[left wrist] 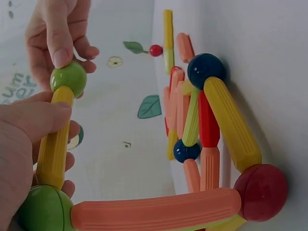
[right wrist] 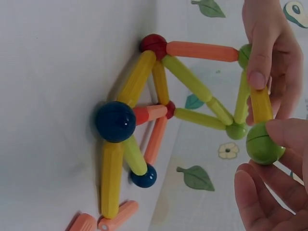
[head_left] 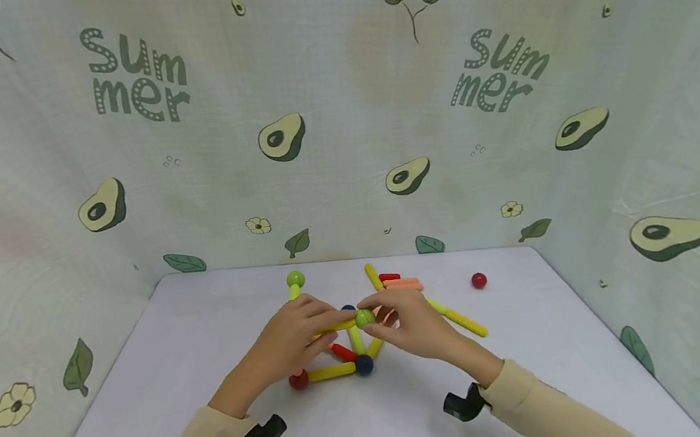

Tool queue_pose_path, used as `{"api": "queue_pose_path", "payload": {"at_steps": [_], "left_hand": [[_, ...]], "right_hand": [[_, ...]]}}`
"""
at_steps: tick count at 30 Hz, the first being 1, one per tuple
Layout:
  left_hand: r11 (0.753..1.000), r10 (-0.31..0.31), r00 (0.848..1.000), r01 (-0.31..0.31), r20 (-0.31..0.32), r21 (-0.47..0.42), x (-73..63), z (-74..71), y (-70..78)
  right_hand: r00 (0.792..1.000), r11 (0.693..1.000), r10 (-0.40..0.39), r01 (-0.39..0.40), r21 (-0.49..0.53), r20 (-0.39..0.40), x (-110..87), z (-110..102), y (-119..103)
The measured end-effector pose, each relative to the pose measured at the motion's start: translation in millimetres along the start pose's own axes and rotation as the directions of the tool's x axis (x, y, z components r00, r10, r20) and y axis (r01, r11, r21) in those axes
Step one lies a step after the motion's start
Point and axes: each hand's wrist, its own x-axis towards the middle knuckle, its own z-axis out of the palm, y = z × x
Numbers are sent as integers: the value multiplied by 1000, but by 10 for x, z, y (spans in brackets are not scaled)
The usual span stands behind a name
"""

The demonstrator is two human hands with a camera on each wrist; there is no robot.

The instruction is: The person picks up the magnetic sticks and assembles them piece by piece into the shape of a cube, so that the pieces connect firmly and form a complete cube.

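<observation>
My left hand grips a yellow magnetic stick between thumb and fingers. At the stick's far end sits a green ball, pinched by the thumb and fingers of my right hand. The stick's other end meets a second green ball. From that ball a salmon stick runs down to a red ball. This raised part belongs to a frame of sticks and balls standing on the table, with a near blue ball and a yellow stick along its base.
Loose salmon sticks and a yellow stick lie behind and right of the frame. A separate red ball rests at the back right of the white table. A printed cloth hangs behind.
</observation>
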Motion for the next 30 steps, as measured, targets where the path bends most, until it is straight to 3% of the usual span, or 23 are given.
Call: {"api": "queue_pose_path", "payload": {"at_steps": [5,10,14,17,20,24,27,30], "left_hand": [[1000,4,999,-4,45,4,25,11,8],[1000,20,999,-20,32,12,26,28,-3],[999,30,999,-30,29,14,26,34,-10],[1000,17,999,-18,46,22,26,27,-4],[999,4,998,-6,61,33,24,19,4],[999,7,998,-9,59,39,21,36,-3],[999,9,998,-11,56,37,20,45,-7],[999,6,999,-8,53,35,20,44,-9]], "right_hand": [[1000,1000,10,-10,2,8,-14,-6,10],[999,1000,10,-10,5,41,-49,-72,80],[1000,999,18,-17,-50,23,-139,-176,239],[997,989,76,-78,-127,-22,-244,-247,455],[979,958,194,-203,-201,-61,-353,-304,729],[934,894,344,-357,-270,-95,-504,-376,1052],[913,863,394,-408,-297,-110,-608,-427,1218],[908,849,404,-417,-323,-110,-679,-464,1333]]}}
